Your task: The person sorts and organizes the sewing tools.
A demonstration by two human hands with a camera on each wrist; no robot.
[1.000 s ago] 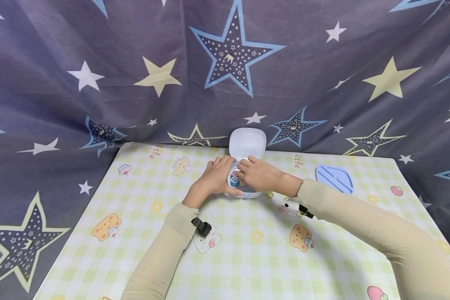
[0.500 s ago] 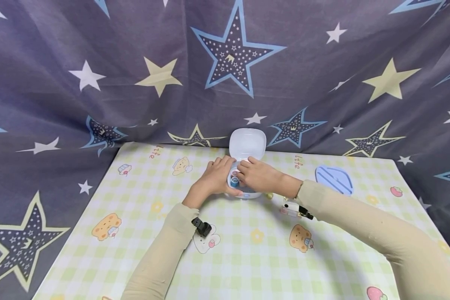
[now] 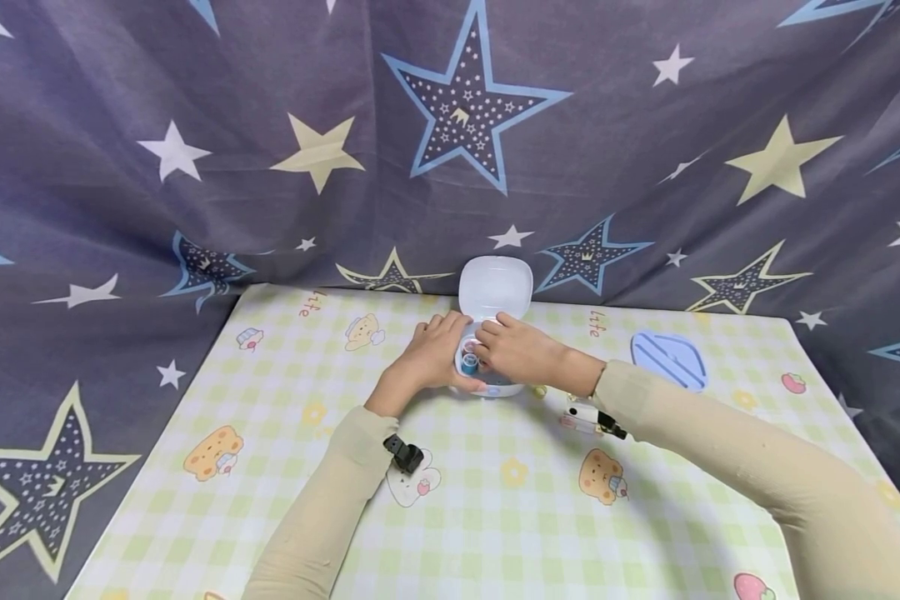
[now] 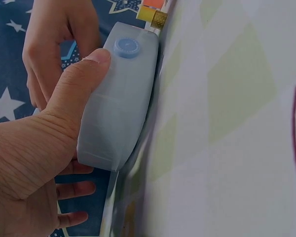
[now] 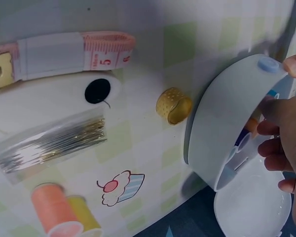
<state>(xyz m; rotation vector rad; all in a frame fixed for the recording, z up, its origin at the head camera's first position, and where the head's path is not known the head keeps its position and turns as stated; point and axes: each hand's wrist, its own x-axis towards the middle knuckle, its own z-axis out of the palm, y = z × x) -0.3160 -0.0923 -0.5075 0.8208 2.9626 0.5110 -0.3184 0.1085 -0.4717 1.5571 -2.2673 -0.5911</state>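
Note:
A small pale sewing box (image 3: 495, 389) stands at the table's back edge, its white lid (image 3: 497, 287) raised. My left hand (image 3: 435, 358) grips the box's left side; in the left wrist view its thumb (image 4: 76, 81) lies along the front, near the round blue catch (image 4: 127, 47). My right hand (image 3: 521, 350) reaches into the box from the right with bent fingers. What its fingertips touch is hidden. Beside them inside is a blue thread spool (image 3: 469, 362), and the right wrist view shows a purple spool (image 5: 243, 140) there too.
Right of the box lie a gold thimble (image 5: 173, 106), a pink tape measure (image 5: 108, 51), a white piece with a black oval (image 5: 44, 96), a packet of needles (image 5: 54, 145), and orange (image 5: 53, 207) and yellow spools (image 5: 83, 212). A blue divided tray (image 3: 667, 358) lies farther right.

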